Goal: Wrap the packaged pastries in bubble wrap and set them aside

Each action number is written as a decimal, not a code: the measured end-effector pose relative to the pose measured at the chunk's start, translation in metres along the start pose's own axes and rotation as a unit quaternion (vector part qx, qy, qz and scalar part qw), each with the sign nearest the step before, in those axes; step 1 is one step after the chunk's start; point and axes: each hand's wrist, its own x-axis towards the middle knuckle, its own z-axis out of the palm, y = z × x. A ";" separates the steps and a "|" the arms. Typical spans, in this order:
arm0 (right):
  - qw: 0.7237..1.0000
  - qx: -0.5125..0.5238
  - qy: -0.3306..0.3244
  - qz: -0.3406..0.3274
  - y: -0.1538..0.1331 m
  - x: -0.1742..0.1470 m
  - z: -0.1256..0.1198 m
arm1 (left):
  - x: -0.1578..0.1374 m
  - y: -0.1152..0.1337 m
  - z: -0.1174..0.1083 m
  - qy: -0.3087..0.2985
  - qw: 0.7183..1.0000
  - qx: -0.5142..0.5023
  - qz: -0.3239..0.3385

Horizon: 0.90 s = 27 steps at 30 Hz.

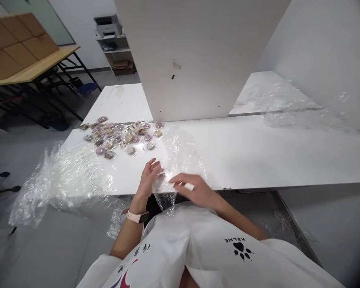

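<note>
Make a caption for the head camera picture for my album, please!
Left hand and right hand by clear plastic, with small wrapped packets on a white table.

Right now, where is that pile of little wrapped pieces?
In the head view, the pile of wrapped pieces lies on the left part of the white table, beyond the left hand, with a clear plastic sheet just to its right.

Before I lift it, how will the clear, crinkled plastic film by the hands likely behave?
The clear, crinkled plastic film is probably floppy: its near end droops past the edge of the white table. It looks thin, so likely light. Glossy glints suggest it may slip.
</note>
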 end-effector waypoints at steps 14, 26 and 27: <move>0.848 -0.483 0.182 0.121 0.143 -0.048 -0.096 | 0.104 0.027 -0.012 0.062 0.736 0.648 0.187; 0.854 -0.265 0.428 0.135 0.139 -0.068 -0.119 | 0.159 0.063 -0.010 0.063 0.688 0.705 0.163; 0.855 -0.243 0.435 0.145 0.140 -0.068 -0.122 | 0.166 0.066 -0.009 0.047 0.677 0.721 0.142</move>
